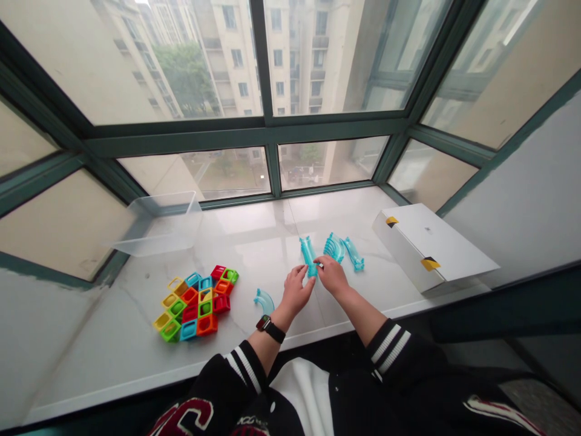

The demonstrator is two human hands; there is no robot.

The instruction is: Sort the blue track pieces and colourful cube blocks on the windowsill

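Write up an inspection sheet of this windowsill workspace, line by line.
Surface: white sill, faintly veined, with a seam.
Job's things: straight teal part near centre; curved teal pieces and second straight part to its right; lone curved piece to its left.
Clutter: coloured blocks and transparent bin on the left, white box on the right.
Hands: left hand and right hand at the straight teal part's near end; exact grip unclear.
Cables: nothing seen.
Surroundings: green-framed windows, buildings outside.

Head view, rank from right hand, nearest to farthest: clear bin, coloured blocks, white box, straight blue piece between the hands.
From the right hand:
1. Straight blue piece: at its fingertips, just to the left.
2. White box: off to the right.
3. Coloured blocks: left, past the left hand.
4. Clear bin: far left, toward the window.
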